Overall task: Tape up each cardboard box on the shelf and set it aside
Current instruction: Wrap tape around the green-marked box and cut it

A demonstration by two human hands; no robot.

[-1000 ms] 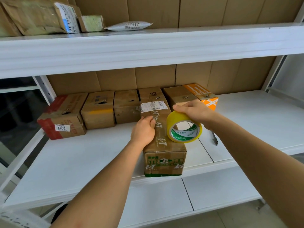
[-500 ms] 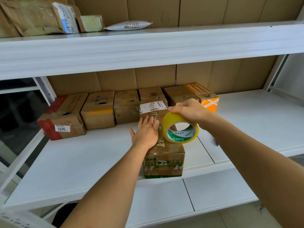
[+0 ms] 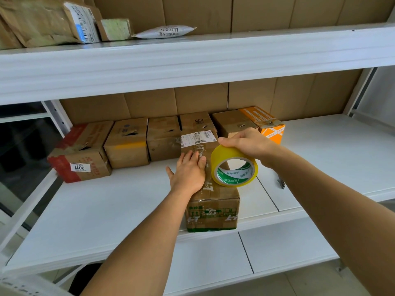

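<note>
Both bare forearms reach forward and upward from the lower edge of the view, converging toward the middle. The left hand (image 3: 189,173) lies palm down with its fingers straight and held together, pointing away from the body, the thumb splayed out to the left. The right hand (image 3: 249,143) sits a little higher and further right, wrist bent, its back turned up, the fingers and thumb curled downward in a closed grasp.

Left hand (image 3: 189,171) lies flat on the near cardboard box (image 3: 211,201); right hand (image 3: 245,144) grips the yellow tape roll (image 3: 234,166) above the box's right side.
</note>
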